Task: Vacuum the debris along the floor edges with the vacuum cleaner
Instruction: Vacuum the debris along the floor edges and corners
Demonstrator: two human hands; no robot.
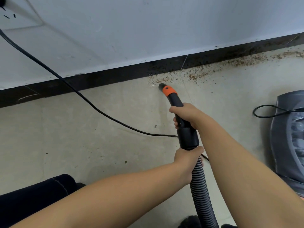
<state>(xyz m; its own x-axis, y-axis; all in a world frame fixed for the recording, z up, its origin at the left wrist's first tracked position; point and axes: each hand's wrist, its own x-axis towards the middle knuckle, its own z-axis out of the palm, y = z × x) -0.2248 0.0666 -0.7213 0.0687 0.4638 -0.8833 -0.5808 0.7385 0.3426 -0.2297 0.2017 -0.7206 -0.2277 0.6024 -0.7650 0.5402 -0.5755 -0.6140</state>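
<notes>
Sucking up crumbs step. Right hand (185,115) wrapped around black wand (176,104), left hand (189,159) squeezing ribbed hose (199,186). Nozzle tip (162,86) at debris (205,71) by baseboard (98,81). Next: slide right along edge.

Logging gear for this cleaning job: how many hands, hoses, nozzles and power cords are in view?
Hands: 2, the left hand and the right hand
Ribbed hose: 1
Orange-collared nozzle: 1
Black power cord: 1
Total: 5

hands (187,135) – 2 | hose (199,186) – 1 | power cord (69,84) – 1 | wall socket (9,15) – 1
</notes>
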